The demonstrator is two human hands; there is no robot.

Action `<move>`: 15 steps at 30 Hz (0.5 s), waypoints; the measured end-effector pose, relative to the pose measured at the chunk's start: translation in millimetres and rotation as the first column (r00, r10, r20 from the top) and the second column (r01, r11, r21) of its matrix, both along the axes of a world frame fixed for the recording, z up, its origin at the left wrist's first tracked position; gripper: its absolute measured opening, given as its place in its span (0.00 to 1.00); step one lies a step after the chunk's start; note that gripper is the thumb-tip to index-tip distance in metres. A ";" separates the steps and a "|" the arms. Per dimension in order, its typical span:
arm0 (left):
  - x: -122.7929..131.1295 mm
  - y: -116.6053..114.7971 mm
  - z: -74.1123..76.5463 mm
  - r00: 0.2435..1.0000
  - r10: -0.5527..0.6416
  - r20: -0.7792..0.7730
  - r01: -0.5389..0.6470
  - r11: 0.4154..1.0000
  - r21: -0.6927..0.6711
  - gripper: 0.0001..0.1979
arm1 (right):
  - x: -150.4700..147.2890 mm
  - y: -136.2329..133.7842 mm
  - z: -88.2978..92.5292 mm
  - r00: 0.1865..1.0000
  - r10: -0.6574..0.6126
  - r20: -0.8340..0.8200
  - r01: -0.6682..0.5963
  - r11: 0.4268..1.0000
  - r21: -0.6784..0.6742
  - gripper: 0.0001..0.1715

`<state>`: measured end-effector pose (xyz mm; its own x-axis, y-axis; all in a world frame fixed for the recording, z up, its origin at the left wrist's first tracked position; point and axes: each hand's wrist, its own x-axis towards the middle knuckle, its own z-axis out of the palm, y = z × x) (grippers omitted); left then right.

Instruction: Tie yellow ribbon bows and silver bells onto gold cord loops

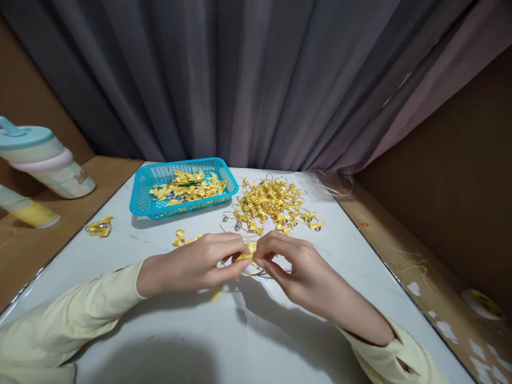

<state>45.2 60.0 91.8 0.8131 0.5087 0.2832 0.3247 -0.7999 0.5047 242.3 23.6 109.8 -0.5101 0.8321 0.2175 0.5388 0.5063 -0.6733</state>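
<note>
Ribbon bow (251,247) sits over the counter (344,240) on my feed, pinched between fingers of left hand (204,260) and right hand (300,261), probably to steady it; bow pile (270,200) and basket (138,198) sit handy

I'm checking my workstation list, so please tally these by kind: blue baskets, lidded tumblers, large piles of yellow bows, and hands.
Blue basket: 1
Lidded tumbler: 1
Large piles of yellow bows: 2 (basket pile, loose pile)
Hands: 2 (left hand, right hand)
Total: 6
Individual bows overlap too much to count.
</note>
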 end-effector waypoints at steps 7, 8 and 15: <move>-0.5 -1.7 -3.1 1.000 0.016 0.008 -0.016 0.999 -0.033 0.10 | -0.8 -0.8 -1.3 1.000 -0.011 0.014 0.011 1.000 0.006 0.09; -0.3 -2.2 -3.6 1.000 0.021 0.014 -0.021 0.999 -0.031 0.10 | -1.1 -0.8 -1.3 1.000 -0.016 0.020 0.015 1.000 0.010 0.09; 3.7 -5.4 -8.4 0.994 0.072 0.081 -0.073 0.997 0.000 0.07 | -3.1 -0.8 -0.6 0.999 -0.040 0.023 0.040 0.999 0.024 0.09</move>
<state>49.0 54.6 83.4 0.7485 0.5645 0.3478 0.3401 -0.7772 0.5294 239.2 22.9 109.2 -0.4818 0.8468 0.2254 0.5742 0.4994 -0.6488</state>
